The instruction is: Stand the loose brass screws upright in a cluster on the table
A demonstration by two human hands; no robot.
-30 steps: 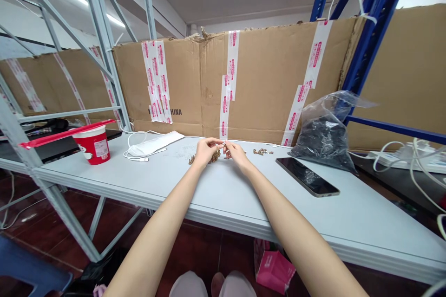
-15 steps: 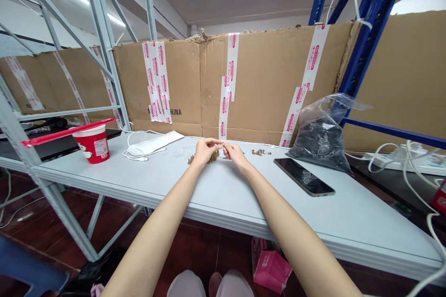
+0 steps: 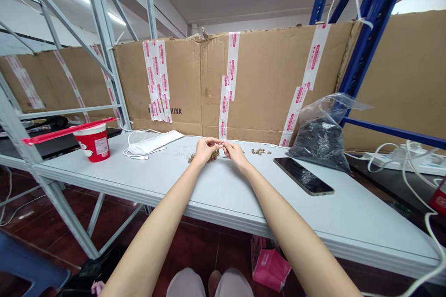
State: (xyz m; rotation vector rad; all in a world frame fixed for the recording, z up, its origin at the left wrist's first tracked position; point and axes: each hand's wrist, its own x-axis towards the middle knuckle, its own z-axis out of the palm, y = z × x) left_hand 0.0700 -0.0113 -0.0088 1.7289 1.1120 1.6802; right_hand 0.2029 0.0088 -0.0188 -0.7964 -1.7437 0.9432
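Note:
My left hand (image 3: 206, 149) and my right hand (image 3: 234, 152) meet over the middle of the grey-white table (image 3: 223, 190). Both are pinched closed at the fingertips, around something too small to make out. A heap of small brown-gold pieces (image 3: 213, 156) lies on the table under and beside my left hand, partly hidden by it. To the right of my right hand is a smaller cluster of similar little pieces (image 3: 259, 151). Tiny clear bits (image 3: 181, 152) are scattered left of the heap.
A black phone (image 3: 303, 176) and a clear bag of dark pieces (image 3: 320, 141) lie to the right. On the left stand a red cup (image 3: 93, 143) and a white case with a cable (image 3: 156, 143). A taped cardboard wall (image 3: 188, 79) closes off the back.
Both hands stay together in nearly the same place, with only a slight shift at the fingertips. Nothing on the table has visibly moved.

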